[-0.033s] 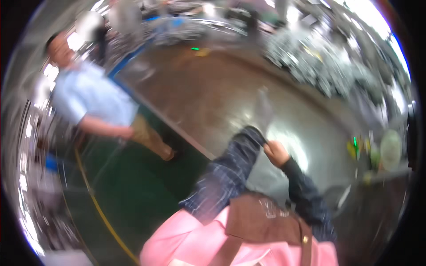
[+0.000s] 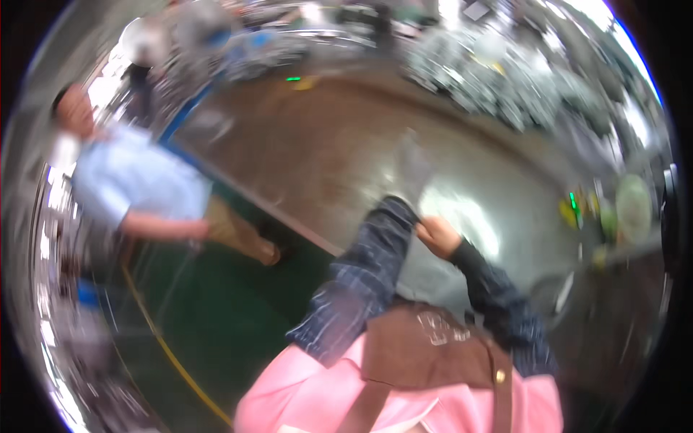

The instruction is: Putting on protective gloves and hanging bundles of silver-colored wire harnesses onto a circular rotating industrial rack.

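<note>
My left arm, in a dark blue checked sleeve (image 2: 361, 267), reaches out over the table. Past its cuff, my left hand (image 2: 415, 169) is a blurred, pale grey shape that seems to be covered by a thin glove; its fingers cannot be made out. My right hand (image 2: 438, 237) is bare and closed, its fingertips pinching the edge of the left sleeve's cuff at the wrist. Beneath both hands lies the broad brown metal tabletop (image 2: 289, 155), shining brightly near the right hand.
A person in a light blue shirt (image 2: 144, 177) stands left of the table, on the green floor (image 2: 209, 325) with its yellow line. Heaped silvery-grey parts or bags (image 2: 491, 79) lie along the far right. A pale green rounded object (image 2: 633, 209) is at the right.
The whole view has shifted a little, so the table and hands appear slightly farther left. My right hand stays at the left cuff.
</note>
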`<state>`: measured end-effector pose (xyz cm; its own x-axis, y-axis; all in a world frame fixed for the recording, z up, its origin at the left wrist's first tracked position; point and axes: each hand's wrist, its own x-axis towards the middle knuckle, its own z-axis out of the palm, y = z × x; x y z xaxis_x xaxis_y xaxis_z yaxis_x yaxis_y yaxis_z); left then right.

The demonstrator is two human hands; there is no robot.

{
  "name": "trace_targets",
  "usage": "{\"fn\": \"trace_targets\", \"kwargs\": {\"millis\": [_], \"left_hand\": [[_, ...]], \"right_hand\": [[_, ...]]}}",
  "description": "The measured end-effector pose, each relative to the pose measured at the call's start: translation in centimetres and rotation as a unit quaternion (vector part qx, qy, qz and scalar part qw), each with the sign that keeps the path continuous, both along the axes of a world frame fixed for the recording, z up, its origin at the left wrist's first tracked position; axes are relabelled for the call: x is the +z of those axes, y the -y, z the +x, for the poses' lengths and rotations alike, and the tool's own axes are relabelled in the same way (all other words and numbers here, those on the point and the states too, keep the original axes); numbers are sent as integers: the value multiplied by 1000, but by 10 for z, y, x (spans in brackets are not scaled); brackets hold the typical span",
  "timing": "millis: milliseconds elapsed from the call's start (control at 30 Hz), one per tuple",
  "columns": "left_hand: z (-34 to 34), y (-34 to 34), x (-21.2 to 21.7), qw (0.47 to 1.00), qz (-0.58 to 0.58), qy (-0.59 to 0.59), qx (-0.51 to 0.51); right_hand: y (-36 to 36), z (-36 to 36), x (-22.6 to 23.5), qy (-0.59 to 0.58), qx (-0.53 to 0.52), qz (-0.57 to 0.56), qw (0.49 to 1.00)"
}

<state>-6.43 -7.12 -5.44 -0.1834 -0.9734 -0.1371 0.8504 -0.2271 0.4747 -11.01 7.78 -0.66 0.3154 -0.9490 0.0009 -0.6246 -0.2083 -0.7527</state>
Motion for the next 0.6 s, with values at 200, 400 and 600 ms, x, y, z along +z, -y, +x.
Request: {"fn": "trace_targets", "kwargs": {"millis": [200,400,600], "left_hand": [[39,-19,43,983,-61,-89,-146],[8,-37,58,945,-57,33,-321],[-3,-47,64,914,-102,68,-387]], "right_hand": [[-20,23,0,73,37,-83,993],[-37,16,-4,92,-6,-75,993],[-41,-1,3,-45,-3,-103,994]]}}
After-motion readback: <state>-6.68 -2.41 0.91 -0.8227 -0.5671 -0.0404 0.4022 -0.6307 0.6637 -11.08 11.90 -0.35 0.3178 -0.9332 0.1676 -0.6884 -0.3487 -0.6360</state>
